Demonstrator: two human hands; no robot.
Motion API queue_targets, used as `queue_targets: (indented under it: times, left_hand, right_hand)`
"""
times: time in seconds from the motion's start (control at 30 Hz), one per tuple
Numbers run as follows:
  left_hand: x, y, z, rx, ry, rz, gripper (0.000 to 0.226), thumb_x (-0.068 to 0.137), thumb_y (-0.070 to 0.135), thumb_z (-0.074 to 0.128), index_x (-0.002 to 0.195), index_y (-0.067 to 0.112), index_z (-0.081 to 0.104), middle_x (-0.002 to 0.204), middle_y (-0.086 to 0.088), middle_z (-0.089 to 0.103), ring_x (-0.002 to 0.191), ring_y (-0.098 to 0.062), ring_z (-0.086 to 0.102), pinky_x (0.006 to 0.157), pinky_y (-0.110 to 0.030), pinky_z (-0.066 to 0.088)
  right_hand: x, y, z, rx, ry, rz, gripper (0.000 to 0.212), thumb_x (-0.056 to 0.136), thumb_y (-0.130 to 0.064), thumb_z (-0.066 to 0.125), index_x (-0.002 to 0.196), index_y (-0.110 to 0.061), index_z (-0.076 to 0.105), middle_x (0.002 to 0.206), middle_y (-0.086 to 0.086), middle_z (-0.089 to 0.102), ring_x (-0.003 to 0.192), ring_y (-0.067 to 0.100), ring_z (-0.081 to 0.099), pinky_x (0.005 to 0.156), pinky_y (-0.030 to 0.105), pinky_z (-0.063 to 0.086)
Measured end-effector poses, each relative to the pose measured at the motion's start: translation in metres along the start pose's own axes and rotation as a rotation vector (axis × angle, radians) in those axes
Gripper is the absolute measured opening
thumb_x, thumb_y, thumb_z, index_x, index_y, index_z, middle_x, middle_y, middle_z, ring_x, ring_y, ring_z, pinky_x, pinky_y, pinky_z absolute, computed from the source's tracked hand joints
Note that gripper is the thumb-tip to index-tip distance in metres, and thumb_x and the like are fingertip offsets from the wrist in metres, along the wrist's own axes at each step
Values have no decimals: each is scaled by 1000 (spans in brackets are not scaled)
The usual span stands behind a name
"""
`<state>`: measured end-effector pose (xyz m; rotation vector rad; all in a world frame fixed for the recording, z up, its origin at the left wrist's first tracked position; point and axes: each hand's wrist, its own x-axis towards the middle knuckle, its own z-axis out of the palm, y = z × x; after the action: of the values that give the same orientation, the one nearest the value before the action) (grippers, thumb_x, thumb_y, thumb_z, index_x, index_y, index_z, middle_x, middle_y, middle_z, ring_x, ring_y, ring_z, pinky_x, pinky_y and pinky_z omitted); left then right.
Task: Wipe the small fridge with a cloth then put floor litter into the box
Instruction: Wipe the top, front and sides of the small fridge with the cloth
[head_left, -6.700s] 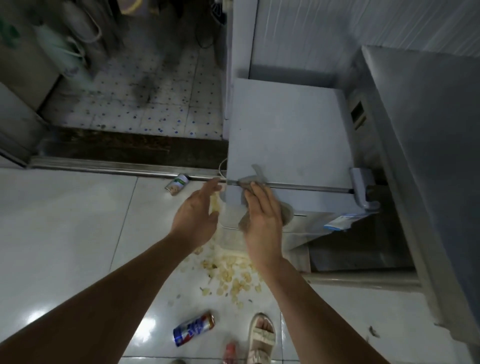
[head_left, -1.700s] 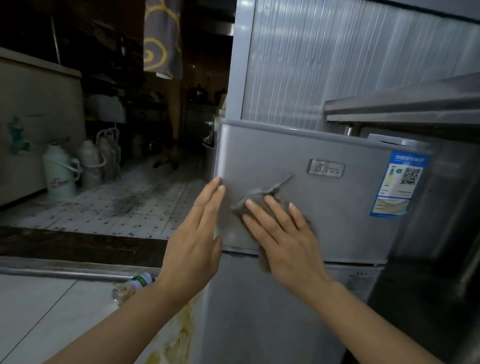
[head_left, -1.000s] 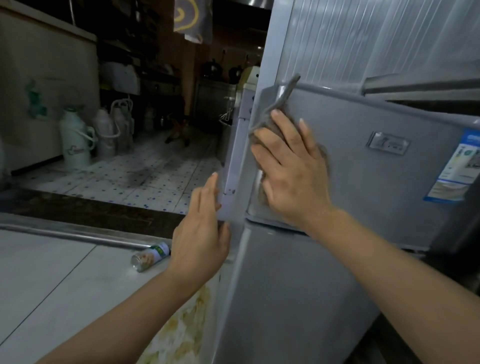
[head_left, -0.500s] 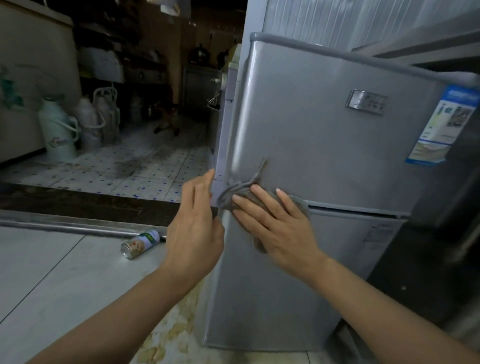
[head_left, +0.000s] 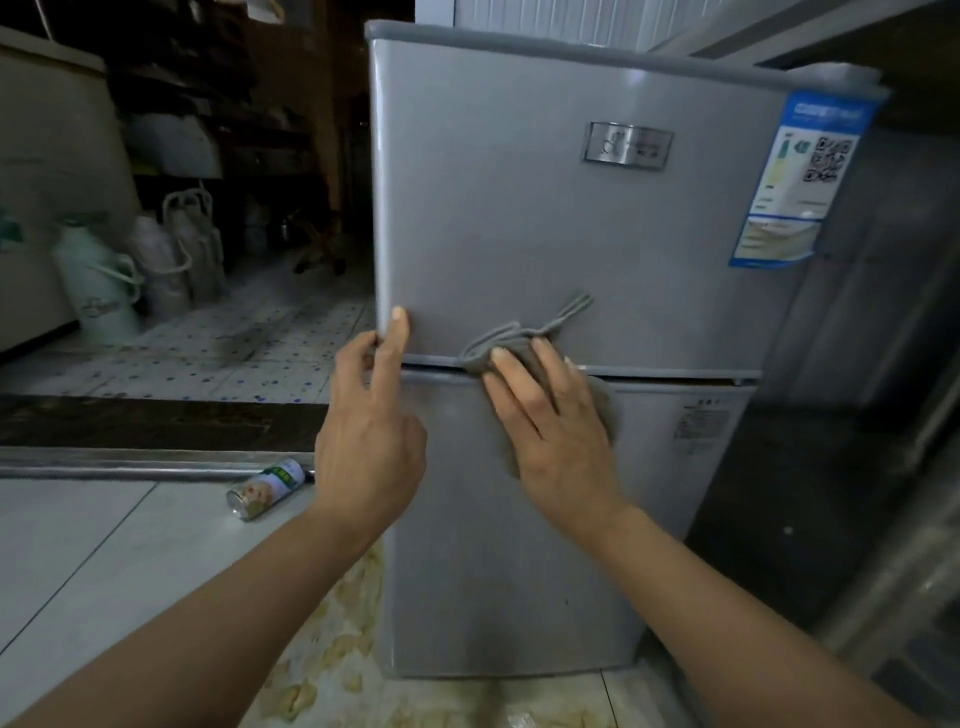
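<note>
The small grey two-door fridge (head_left: 545, 218) fills the middle of the view. My right hand (head_left: 556, 426) presses a grey cloth (head_left: 605, 410) flat against the front, across the seam between the upper and lower doors. A thin loop of the cloth sticks up above my fingers. My left hand (head_left: 369, 431) rests with straight fingers on the fridge's left front edge, at the bottom corner of the upper door. A drink can (head_left: 266, 488) lies on its side on the white floor, left of the fridge. Yellowish crumbs of litter (head_left: 332, 654) lie on the floor by the fridge's foot.
A metal door sill (head_left: 130, 462) crosses the floor at left; beyond it a tiled room holds pale jugs (head_left: 98, 286). A dark steel unit (head_left: 857, 415) stands close on the fridge's right. A blue label (head_left: 800, 176) is stuck at the upper door's right.
My right hand has slid the cloth rightward along the door seam, from the left corner toward the middle. My left hand stays at the left edge. The view has pulled back slightly.
</note>
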<state>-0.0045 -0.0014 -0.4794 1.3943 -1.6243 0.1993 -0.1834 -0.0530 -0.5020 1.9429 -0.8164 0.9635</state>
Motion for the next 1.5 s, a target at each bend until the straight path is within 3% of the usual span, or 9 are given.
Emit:
queue_targets:
  times: [0.13,0.33,0.6,0.77,0.9,1.1,1.27,1.4,1.5]
  left_hand:
    - [2,2,2,-36,39,-28,79,81,-1,59,147,18,21,135,-13,34,118,-30,41,81,-48,51]
    - [1,10,13,-3,98,-31,81,79,0,65,147,10,22,136,-20,33,125,-36,37,94,-46,43]
    - [0,0,20,44,129,41,78,82,4,64,146,6,19,135,-23,34,124,-32,33,99,-32,34]
    - [-3,-1,24,47,139,45,85,82,4,64,149,13,12,141,-20,29,126,-25,31,95,-29,34]
    - [-20,-11,28,-21,83,-68,94,82,4,64,150,22,2,152,-12,17,134,-27,29,103,-38,34]
    - [-34,-26,36,-24,48,-122,87,82,6,63,149,21,9,135,-10,35,119,-23,41,94,-43,46]
    - [-34,-32,39,-18,49,-97,87,82,9,64,149,21,9,129,-9,37,111,-18,42,87,-41,49]
    - [-33,-38,35,-51,33,-93,87,82,12,66,149,25,12,128,-3,38,109,-14,46,88,-41,52]
    - [-35,-43,33,-36,12,-80,84,81,11,67,148,22,17,130,-7,42,112,-19,47,90,-44,51]
  right_hand:
    - [-23,38,-9,-127,-36,6,48,92,-12,37,140,-18,32,146,-1,29,138,23,25,113,45,16]
    - [-72,113,-34,-105,40,374,60,84,-1,60,136,-8,32,143,10,26,138,31,25,112,47,28]
    - [-75,85,-14,150,173,846,55,92,-15,42,142,-4,23,149,22,20,137,31,26,113,27,20]
    - [-109,50,-3,184,53,960,63,92,-14,48,146,-3,18,151,23,13,136,37,26,111,45,31]
    - [-109,45,-7,201,4,933,63,94,-11,47,147,-1,14,153,25,8,141,38,15,114,49,24]
    - [-71,45,-3,81,179,816,54,93,-5,42,144,3,24,151,25,19,142,36,13,116,45,17]
    - [-85,-19,22,89,-71,418,59,87,-9,44,143,-11,24,152,6,18,141,35,11,116,48,12]
    - [-89,4,14,24,-189,121,64,85,-11,42,145,-18,21,151,-1,18,141,28,14,116,41,7]
    - [-71,25,9,48,-83,191,60,89,-9,42,145,-16,22,151,2,19,142,28,13,117,44,10]
